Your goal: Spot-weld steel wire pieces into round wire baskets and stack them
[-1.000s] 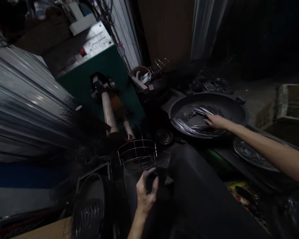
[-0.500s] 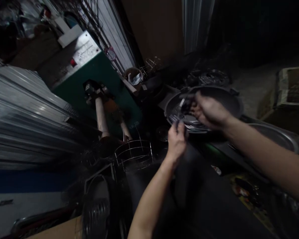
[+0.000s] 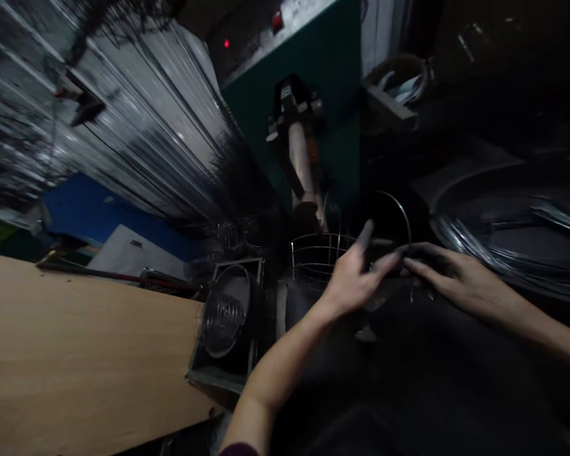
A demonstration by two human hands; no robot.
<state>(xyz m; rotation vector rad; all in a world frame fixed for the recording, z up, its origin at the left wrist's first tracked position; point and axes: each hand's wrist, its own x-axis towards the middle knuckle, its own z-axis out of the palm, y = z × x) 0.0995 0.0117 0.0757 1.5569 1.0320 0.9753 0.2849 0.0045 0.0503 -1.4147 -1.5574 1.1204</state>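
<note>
A thin curved metal wire (image 3: 403, 212) arcs up from between my hands, part of a ring whose lower end shows under the fingers. My right hand (image 3: 460, 278) pinches this wire, its fingertips dark and blurred. Just left of it, my left hand (image 3: 354, 278) has its thumb raised apart from its fingers, which reach to the wire near the right fingertips. Behind my left hand stands a round wire frame (image 3: 313, 253), below the rods of a green machine (image 3: 335, 82). To the right, a wide basin (image 3: 460, 183) contains bundled wire rings (image 3: 484, 253).
A red light glows on the machine beside a red button (image 3: 277, 22). At lower left are a wooden board (image 3: 90, 354) and a dark round container (image 3: 247, 304) with wire rings inside. A basket (image 3: 420, 82) with pale cloth-like contents sits behind.
The view has swung left and closer to the machine. My hands have moved from above the basin to beside the wire frame, bringing a wire ring. My left thumb and fingers have spread.
</note>
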